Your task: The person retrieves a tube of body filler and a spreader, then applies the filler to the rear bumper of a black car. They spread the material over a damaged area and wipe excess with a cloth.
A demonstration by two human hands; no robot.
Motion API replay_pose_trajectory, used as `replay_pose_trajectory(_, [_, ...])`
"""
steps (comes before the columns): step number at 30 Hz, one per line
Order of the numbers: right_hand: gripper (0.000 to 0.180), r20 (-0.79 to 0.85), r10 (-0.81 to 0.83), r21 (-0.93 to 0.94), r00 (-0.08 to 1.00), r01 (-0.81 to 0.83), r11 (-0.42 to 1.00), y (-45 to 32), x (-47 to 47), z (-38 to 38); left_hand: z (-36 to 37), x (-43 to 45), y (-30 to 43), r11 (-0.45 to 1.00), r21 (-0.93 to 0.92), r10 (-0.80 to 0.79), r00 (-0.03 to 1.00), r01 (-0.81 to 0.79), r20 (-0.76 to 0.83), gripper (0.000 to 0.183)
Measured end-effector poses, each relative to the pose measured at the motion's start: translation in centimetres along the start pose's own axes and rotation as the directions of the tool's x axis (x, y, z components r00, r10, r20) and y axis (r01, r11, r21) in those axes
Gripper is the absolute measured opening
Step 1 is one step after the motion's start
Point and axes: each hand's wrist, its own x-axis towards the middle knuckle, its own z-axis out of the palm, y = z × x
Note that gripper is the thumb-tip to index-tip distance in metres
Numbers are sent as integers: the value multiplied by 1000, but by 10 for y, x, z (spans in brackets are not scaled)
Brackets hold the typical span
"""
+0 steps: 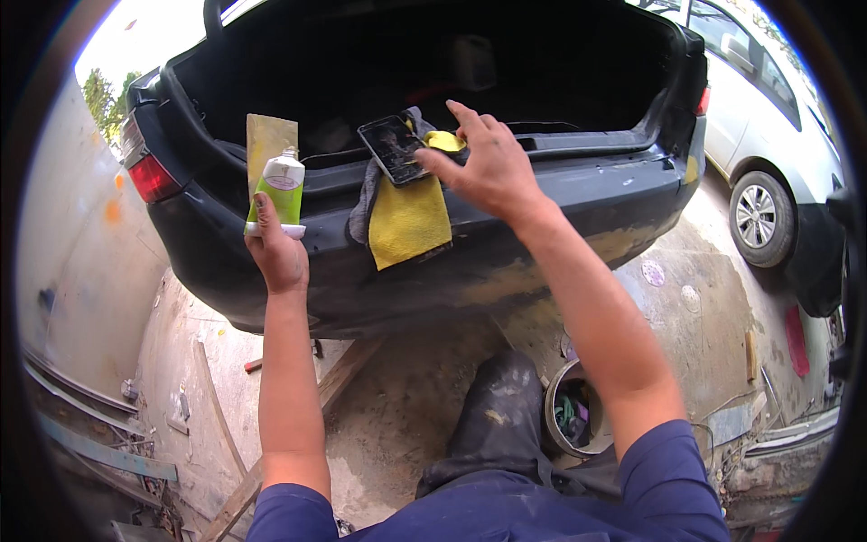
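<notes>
My left hand grips a green and white squeeze tube, its neck pointing up. A flat yellowish board stands behind the tube, apparently in the same grip. My right hand hovers at the trunk sill with fingers spread and nothing held. Its thumb is beside a smartphone with a dark, smudged screen; whether they touch I cannot tell. Under the phone, a yellow and grey cloth drapes over the dark car bumper. Another yellow cloth fold lies by my fingers.
The car's open trunk holds a pale jug. Beside my knee stands a bucket with assorted things inside. Wooden planks lie on the floor at left. A silver car is parked at right. Tan patches mark the bumper.
</notes>
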Motion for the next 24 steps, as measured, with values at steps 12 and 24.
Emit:
replay_pose_trajectory(12, [118, 125, 22, -206, 992, 5, 978, -50, 8, 45, 2, -1, 3, 996, 91, -13, 1000, 11, 19, 57])
replay_pose_trajectory(24, [113, 99, 156, 162, 983, -170, 972, 5, 2, 21, -2, 1, 2, 992, 119, -54, 998, 49, 43, 55])
